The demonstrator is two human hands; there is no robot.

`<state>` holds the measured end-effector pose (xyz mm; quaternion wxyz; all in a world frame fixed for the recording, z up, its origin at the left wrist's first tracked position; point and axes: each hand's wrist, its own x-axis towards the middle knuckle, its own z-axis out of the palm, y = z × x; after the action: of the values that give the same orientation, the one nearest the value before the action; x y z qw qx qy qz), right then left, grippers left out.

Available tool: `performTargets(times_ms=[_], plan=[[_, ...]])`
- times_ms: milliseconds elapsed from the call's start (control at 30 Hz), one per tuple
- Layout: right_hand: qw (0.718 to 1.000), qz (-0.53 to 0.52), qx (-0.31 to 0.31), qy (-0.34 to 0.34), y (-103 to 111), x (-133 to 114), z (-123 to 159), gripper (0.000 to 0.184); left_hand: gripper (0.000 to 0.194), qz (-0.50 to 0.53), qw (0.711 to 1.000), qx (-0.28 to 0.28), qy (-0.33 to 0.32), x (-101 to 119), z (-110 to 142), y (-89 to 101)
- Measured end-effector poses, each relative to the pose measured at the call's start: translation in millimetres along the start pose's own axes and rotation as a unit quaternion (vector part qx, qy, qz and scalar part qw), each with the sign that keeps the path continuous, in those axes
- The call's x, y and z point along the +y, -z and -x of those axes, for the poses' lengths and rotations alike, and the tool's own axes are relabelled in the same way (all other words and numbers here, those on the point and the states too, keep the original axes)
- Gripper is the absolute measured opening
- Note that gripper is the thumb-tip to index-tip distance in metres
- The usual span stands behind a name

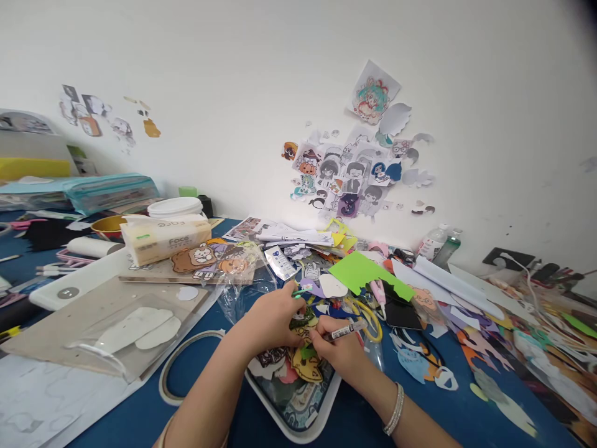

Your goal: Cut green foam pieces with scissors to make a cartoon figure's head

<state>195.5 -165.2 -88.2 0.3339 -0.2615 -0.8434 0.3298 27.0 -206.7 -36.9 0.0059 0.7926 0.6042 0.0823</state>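
Observation:
My right hand (pixel 339 350) is closed around a marker pen (pixel 346 330) with a light barrel, its tip end down among paper cut-outs. My left hand (pixel 275 316) is curled over a small green and yellow cartoon cut-out (pixel 304 320), thumb on the near side and fingers on the far side. Both hands are above a white-rimmed tray (pixel 298 437), which holds several coloured cut-outs, among them a yellow one (pixel 308 366). A small teal item (pixel 302 291) shows by the left fingertips; I cannot make out its kind.
Left of the tray lie a tape roll (pixel 168 373) and a cardboard sheet (pixel 60 333) with a clear bag. Farther back stands a tissue pack (pixel 165 239). Bright green paper (pixel 359 272), yellow-handled scissors (pixel 372 320) and paper scraps crowd the right. Bottles (pixel 448 244) stand by the wall.

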Motion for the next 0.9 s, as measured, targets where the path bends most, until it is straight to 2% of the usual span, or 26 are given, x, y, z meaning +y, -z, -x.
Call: performTargets(times_ms=[600,900], plan=[[1.0,0.002,0.011,-0.003,-0.7,-1.1,0.8,0.032,0.045,0.004,1.0,-0.011,0.017,3.4,0.7,4.0],[1.0,-0.009,-0.004,-0.013,-0.1,-3.5,0.4,0.03,0.043,-0.001,1.0,0.003,-0.005,-0.3,0.5,-0.1]])
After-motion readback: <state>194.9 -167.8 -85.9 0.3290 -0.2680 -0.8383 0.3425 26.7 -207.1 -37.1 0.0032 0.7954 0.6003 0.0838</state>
